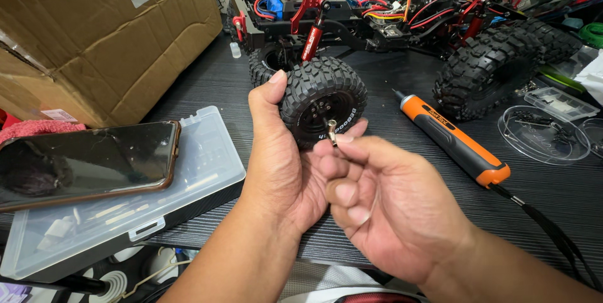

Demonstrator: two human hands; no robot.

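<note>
Nearest the camera, the right hand (pixel 392 215) is curling its fingers inward and pinching a small brass-coloured metal fitting (pixel 331 132) between thumb and fingertip. The fitting is sitting right at the hub of a black knobby rubber wheel (pixel 323 108), touching or almost touching its centre. The left hand (pixel 282 158) is grasping that wheel from the left, thumb lying along the tread at the top and fingers wrapping behind the rim, so the wheel is standing upright above both palms.

To the left, a dark smartphone in a brown case (pixel 88 161) is lying on a clear plastic parts box (pixel 207 152) on the dark wood-grain counter (pixel 389 77). To the right of the hands, an orange-and-black electric screwdriver (pixel 452 139) is lying on the counter, its tip pointing up and left.

Farther back, a black-and-red radio-controlled crawler chassis with exposed wiring (pixel 377 14) is standing on big knobby tyres, and a brown cardboard box (pixel 100 33) is filling the far left corner.
</note>
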